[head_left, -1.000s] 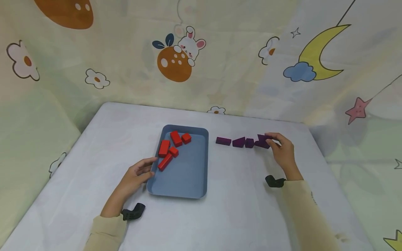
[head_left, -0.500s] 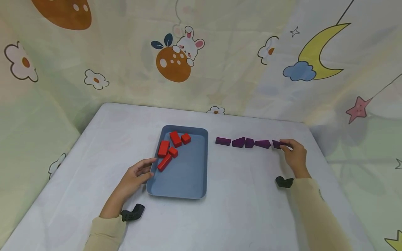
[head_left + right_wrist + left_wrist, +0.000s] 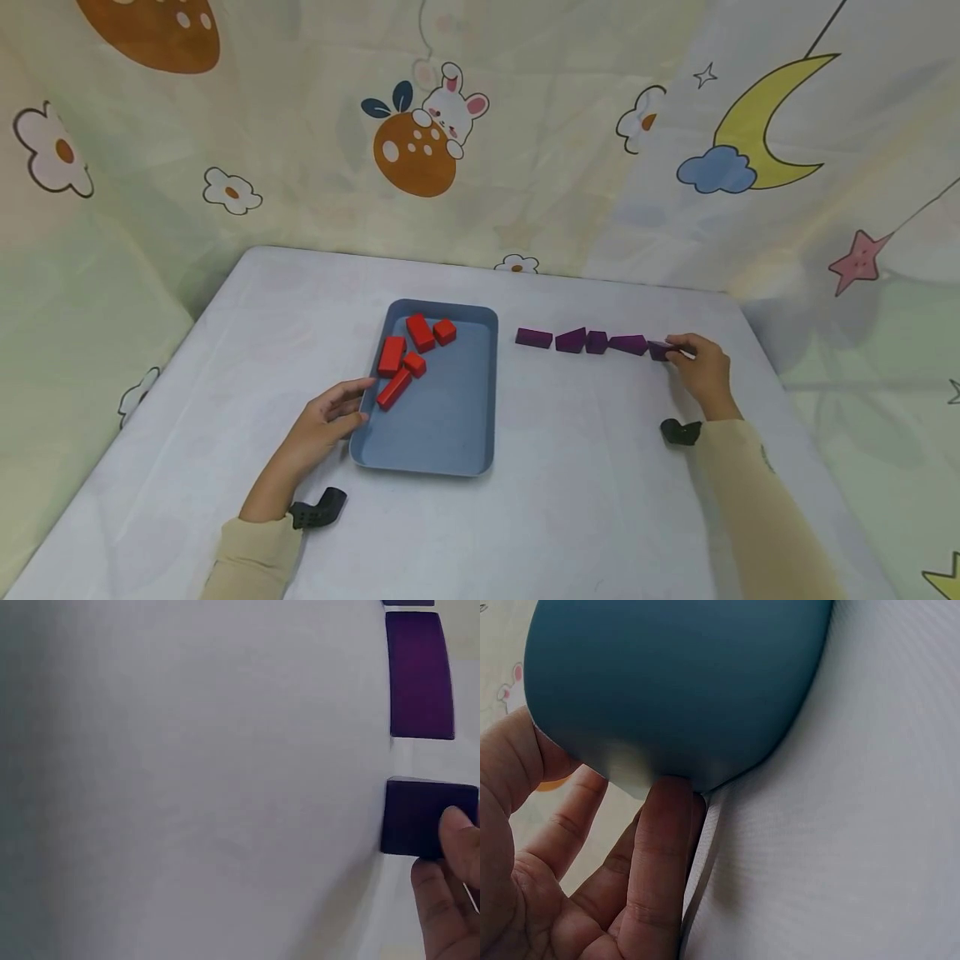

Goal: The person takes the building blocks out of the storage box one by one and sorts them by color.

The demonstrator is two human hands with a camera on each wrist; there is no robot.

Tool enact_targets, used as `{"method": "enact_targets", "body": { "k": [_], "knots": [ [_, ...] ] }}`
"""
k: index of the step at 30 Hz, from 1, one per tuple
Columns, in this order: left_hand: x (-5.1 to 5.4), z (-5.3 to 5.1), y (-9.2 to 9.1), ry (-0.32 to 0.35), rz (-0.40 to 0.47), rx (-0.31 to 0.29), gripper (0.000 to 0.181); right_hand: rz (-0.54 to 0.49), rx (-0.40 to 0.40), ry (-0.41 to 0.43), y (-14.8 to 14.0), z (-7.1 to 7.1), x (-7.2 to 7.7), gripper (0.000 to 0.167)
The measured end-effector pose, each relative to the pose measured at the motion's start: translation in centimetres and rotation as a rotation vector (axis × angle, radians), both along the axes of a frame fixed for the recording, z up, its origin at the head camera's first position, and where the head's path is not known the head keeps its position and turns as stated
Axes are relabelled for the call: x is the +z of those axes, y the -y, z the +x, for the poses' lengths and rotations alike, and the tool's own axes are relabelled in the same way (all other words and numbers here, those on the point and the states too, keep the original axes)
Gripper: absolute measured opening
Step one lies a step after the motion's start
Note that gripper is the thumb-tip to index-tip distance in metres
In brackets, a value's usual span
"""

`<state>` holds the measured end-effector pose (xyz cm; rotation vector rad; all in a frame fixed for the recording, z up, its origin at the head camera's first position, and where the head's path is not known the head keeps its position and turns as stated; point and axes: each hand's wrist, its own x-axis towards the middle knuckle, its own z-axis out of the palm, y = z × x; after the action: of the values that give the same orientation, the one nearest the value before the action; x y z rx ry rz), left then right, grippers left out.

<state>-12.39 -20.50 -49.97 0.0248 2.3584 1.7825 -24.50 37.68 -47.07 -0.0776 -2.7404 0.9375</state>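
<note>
My right hand point(image 3: 703, 372) pinches a purple block point(image 3: 659, 351) between thumb and fingers at the right end of a row of purple blocks point(image 3: 628, 344). In the right wrist view, the held block point(image 3: 416, 817) is dark and squarish, with a small gap between it and a longer purple block point(image 3: 421, 675). My left hand point(image 3: 321, 425) lies against the left side of a blue-grey tray point(image 3: 450, 433), its fingers loosely bent. The left wrist view shows fingertips touching the tray's outer wall point(image 3: 675, 682). Several red blocks point(image 3: 391, 357) lie in the tray's left and back part.
A white cloth covers the table point(image 3: 570, 500). Behind it hangs a printed curtain point(image 3: 555, 150). The leftmost purple block point(image 3: 534, 337) lies just right of the tray. Dark wrist devices point(image 3: 318, 509) sit at both wrists.
My right hand has moved right with the purple block, from above the row's end, and brought it down beside the last block. My left hand and the tray have stayed put.
</note>
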Motion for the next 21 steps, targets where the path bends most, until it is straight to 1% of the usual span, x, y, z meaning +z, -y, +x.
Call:
{"method": "enact_targets", "body": {
  "k": [6,9,11,14,18,21],
  "knots": [
    [0.2,0.1,0.1,0.009,-0.017,0.005,0.053,-0.019,0.004,0.069,1.0,0.3,1.7,0.039],
    [0.1,0.0,0.1,0.008,-0.011,0.001,0.054,-0.036,0.003,0.078,2.2,0.8,2.7,0.041],
    [0.1,0.0,0.0,0.006,-0.004,0.0,0.054,-0.055,0.013,0.065,3.3,1.1,3.5,0.042],
    [0.0,0.1,0.0,-0.003,0.003,-0.004,0.055,-0.079,0.048,0.036,5.0,1.7,4.4,0.042],
    [0.0,0.1,0.0,-0.001,0.004,-0.005,0.055,-0.118,0.117,-0.005,7.1,2.3,4.8,0.039],
    [0.0,0.1,-0.1,0.007,0.007,-0.001,0.056,-0.163,0.175,-0.018,8.7,2.4,4.7,0.036]
  ]
}}
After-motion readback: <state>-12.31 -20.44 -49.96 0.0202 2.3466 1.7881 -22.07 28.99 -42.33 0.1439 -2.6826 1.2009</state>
